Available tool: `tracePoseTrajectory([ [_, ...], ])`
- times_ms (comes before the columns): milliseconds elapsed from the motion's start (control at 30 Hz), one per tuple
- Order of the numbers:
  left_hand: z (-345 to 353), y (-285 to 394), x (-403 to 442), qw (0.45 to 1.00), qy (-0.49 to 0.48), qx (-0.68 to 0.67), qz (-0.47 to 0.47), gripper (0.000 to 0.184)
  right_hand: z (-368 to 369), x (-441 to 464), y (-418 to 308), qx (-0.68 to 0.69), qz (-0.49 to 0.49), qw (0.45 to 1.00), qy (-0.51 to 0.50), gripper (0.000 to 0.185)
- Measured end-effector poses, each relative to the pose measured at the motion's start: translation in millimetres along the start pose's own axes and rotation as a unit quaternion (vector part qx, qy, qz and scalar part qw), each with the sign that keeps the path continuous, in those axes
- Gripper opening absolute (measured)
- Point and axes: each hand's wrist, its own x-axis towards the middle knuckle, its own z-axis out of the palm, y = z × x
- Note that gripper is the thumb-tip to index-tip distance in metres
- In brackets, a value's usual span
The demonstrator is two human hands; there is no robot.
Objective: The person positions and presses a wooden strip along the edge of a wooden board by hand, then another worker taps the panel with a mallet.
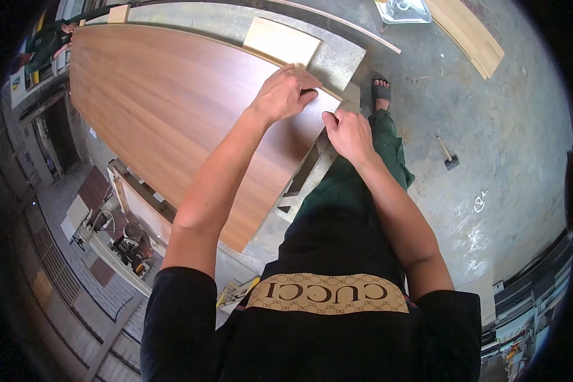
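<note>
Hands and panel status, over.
Left hand at long edge of panel, right hand by its short end. Panel lies wood-grain face up. Mallet on floor, clear of panel.

Tray cut off by top edge, co-worker small and blurred

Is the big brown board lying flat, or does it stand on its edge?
Lying flat: the wood-grain board has its broad face turned upward.

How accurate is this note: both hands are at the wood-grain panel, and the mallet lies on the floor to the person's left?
The side is wrong: the head view shows the mallet on the floor to the person's right. The left hand and right hand are indeed at the wood-grain panel.
</note>
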Motion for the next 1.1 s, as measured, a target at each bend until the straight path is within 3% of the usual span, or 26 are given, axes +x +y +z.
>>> tracePoseTrajectory([
  [600,8,-11,-3,1.0,-0.014,-0.007,-0.005,0.02,4,2,4,0.02,0.011,0.999,-0.023,0.042],
  [800,10,-11,-1,0.999,0.011,-0.032,0.016,0.018,2,-1,2,0.007,0.006,1.0,-0.008,0.041],
  [1000,7,-4,-3,0.99,0.106,-0.081,0.045,0.019,3,-4,3,0.039,-0.013,0.999,-0.007,0.036],
  [1033,10,-11,-2,0.992,0.086,-0.055,0.08,0.02,5,-3,5,0.011,-0.023,1.0,-0.004,0.034],
  [1100,1,-6,-5,0.995,0.06,-0.047,0.064,0.018,7,-2,4,0.02,-0.028,0.999,0.023,0.037],
])
